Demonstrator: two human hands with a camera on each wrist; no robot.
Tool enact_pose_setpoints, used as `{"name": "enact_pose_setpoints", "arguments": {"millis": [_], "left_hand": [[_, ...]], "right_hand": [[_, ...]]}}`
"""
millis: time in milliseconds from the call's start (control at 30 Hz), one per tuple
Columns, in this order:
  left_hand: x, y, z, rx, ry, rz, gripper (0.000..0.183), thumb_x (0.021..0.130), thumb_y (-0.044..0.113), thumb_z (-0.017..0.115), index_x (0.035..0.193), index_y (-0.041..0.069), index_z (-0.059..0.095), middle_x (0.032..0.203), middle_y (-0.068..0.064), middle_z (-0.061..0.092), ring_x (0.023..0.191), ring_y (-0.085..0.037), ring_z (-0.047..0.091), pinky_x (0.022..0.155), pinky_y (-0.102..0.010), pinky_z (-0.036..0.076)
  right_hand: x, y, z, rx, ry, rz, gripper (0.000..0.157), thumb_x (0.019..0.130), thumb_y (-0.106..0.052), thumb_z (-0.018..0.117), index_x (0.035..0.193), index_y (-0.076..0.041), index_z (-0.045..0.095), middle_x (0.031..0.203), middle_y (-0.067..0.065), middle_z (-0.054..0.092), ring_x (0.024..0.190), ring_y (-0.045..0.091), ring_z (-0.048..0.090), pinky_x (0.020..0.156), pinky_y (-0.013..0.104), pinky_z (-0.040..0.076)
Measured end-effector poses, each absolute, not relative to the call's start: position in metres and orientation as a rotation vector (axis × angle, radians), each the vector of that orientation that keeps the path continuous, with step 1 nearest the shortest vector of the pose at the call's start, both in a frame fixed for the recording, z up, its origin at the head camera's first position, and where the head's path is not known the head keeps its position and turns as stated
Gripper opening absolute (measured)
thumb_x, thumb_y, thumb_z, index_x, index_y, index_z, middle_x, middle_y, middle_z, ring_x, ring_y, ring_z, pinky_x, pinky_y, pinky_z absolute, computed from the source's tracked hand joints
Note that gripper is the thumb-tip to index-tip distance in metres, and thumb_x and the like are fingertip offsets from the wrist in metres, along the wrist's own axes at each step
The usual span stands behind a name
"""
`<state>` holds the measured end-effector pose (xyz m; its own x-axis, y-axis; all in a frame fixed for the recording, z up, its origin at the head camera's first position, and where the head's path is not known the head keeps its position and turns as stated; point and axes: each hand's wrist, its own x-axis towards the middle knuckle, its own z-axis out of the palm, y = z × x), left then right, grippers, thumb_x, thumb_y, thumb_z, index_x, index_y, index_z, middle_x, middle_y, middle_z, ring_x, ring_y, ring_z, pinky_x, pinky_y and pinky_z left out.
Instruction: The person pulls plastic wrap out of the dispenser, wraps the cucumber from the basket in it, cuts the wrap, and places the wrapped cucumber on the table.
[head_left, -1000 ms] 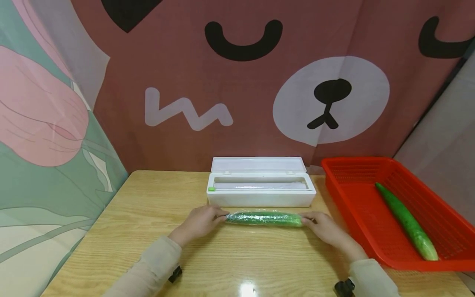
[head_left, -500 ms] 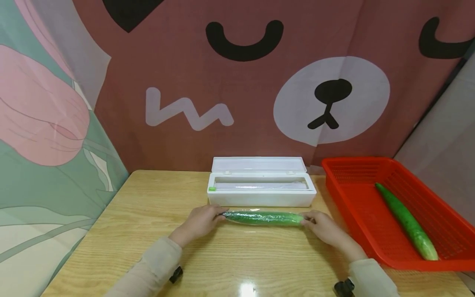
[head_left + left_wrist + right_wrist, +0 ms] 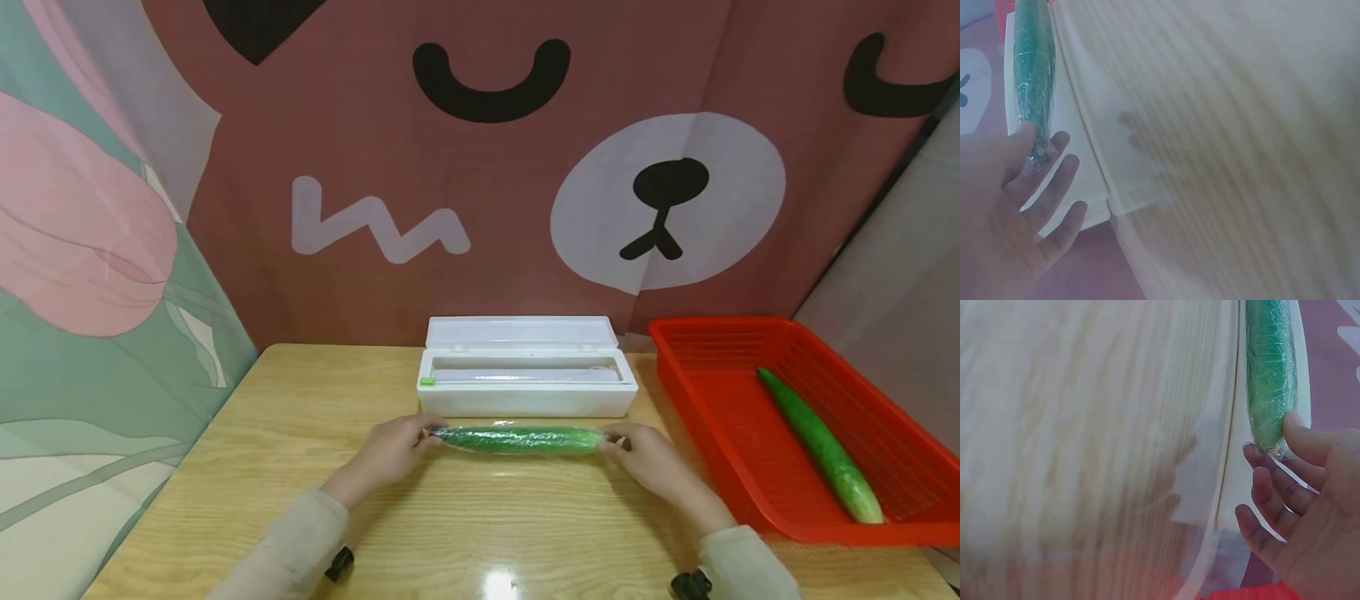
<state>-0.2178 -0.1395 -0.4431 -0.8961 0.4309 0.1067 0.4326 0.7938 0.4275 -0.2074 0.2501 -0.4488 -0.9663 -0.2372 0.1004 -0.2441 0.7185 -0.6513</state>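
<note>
A green cucumber (image 3: 521,439) wrapped in clear, shiny cling film lies crosswise between my hands, just in front of the white film box. My left hand (image 3: 390,454) pinches the film at its narrow left end. In the left wrist view, thumb and index finger grip the bunched film while the other fingers (image 3: 1060,187) spread away. My right hand (image 3: 648,458) pinches the paler right end. The right wrist view shows the thumb (image 3: 1300,434) on the wrapped tip of the cucumber (image 3: 1271,381), with the index finger below it.
The white cling film box (image 3: 528,402), its lid raised, stands at the back of the wooden table (image 3: 480,525) with a film roll inside. To the right, a red plastic basket (image 3: 738,492) holds an unwrapped cucumber (image 3: 821,446). A patterned cloth (image 3: 375,300) hangs behind.
The wrapped cucumber has shifted slightly left, and both hands have moved left with it, still pinching its ends. The box and basket have stayed in place.
</note>
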Motion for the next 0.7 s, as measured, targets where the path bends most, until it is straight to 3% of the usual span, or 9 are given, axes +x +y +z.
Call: {"name": "enact_pose_setpoints", "arguments": {"millis": [133,433,700], "left_hand": [[-0.213,-0.149,-0.439,-0.679,-2.985,-0.731,0.022,0.098,0.023,0.063,0.118,0.017,0.068,0.103,0.005,0.070,0.078,-0.006,0.056,0.069,-0.032,0.048],[-0.201,-0.171,-0.436,-0.450,-2.996,-0.808,0.018,0.096,0.023,0.066,0.114,0.024,0.069,0.102,0.011,0.067,0.090,-0.009,0.061,0.076,-0.037,0.052],[-0.192,-0.194,-0.434,-0.364,-2.924,-0.863,0.023,0.099,0.019,0.063,0.121,0.018,0.069,0.115,0.003,0.063,0.096,-0.015,0.061,0.073,-0.037,0.052]], "right_hand": [[-0.206,0.240,-0.446,0.398,-2.917,1.073,0.025,0.092,-0.017,0.071,0.112,-0.001,0.072,0.086,0.001,0.065,0.065,0.012,0.050,0.055,0.026,0.043],[-0.204,0.209,-0.441,0.378,-2.906,1.070,0.023,0.091,-0.019,0.073,0.110,-0.007,0.074,0.084,-0.002,0.067,0.061,0.011,0.049,0.053,0.027,0.041],[-0.200,0.178,-0.435,0.270,-2.871,1.084,0.024,0.088,-0.023,0.077,0.108,-0.010,0.076,0.086,-0.001,0.070,0.069,0.012,0.056,0.058,0.030,0.045]]}}
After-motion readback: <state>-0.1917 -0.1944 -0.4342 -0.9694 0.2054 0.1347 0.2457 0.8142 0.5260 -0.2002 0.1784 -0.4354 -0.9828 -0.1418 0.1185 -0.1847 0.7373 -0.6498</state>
